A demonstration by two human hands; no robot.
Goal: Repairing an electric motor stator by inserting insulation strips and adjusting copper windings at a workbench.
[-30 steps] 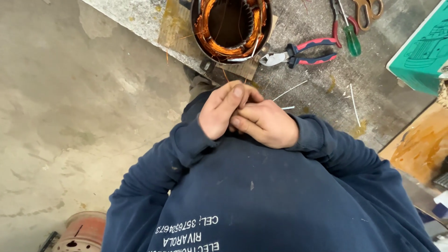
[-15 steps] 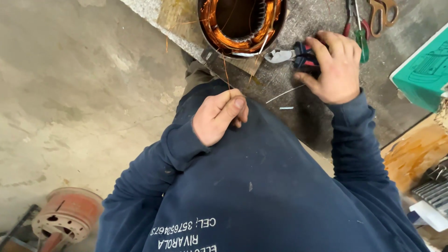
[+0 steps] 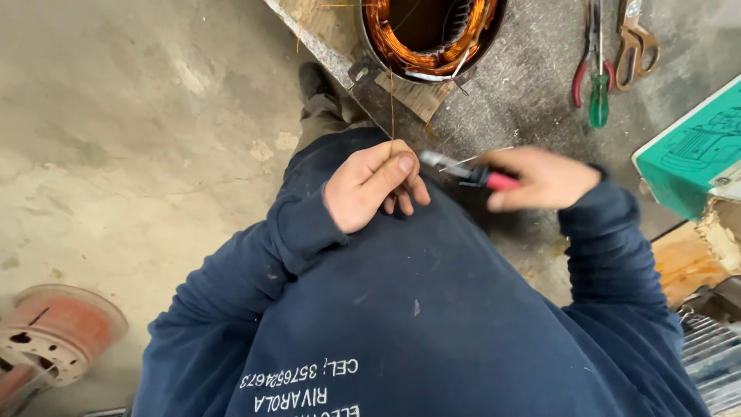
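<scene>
My left hand (image 3: pixel 370 185) pinches a thin copper wire (image 3: pixel 391 108) between thumb and forefinger, close to my chest. The wire runs up to a round motor stator (image 3: pixel 428 35) with copper windings, which sits on a wooden board at the bench edge. My right hand (image 3: pixel 540 179), blurred by motion, grips red-and-black-handled pliers (image 3: pixel 471 171). Their metal jaws point left and almost touch my left fingertips. Both arms wear dark blue sleeves.
On the grey bench lie red-handled pliers (image 3: pixel 580 73), a green-handled screwdriver (image 3: pixel 599 100) and scissors (image 3: pixel 634 38). A green box (image 3: pixel 691 150) sits at the right. A red wheel-like part (image 3: pixel 54 336) lies on the concrete floor at lower left.
My right hand left my left hand, reached up to the pliers on the bench, picked them up and brought them back beside my left hand. The left hand kept its pinch on the wire.
</scene>
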